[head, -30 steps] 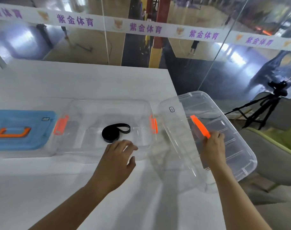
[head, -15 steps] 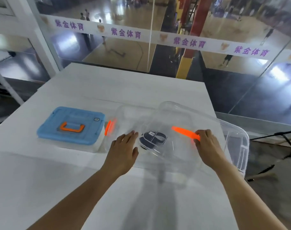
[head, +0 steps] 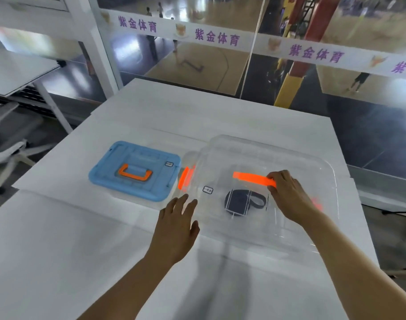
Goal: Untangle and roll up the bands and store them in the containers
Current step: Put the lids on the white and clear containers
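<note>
Your right hand (head: 287, 197) grips the right end of the orange handle (head: 252, 179) on the clear lid (head: 289, 162), fingers curled over it; the fingertips are hidden behind the handle. The lid lies over the clear container (head: 262, 236), but glare and transparent plastic make it hard to tell whether the edges meet all round. Through the lid you can see the rolled black band (head: 241, 202) at the container's centre, its outline broken by the lid's ribs and reflections. An orange latch (head: 184, 179) shows at the container's 9 o'clock side; another orange patch at 3 o'clock is blurred and mostly covered by your right wrist.

Your left hand (head: 176, 225) is spread with straight fingers, holding nothing, at the container's 8 o'clock corner; whether the fingertips touch the plastic cannot be told. The blue-lidded container (head: 135, 169) sits closed just beside the clear one, at its 9 o'clock, on the white table (head: 58, 239).
</note>
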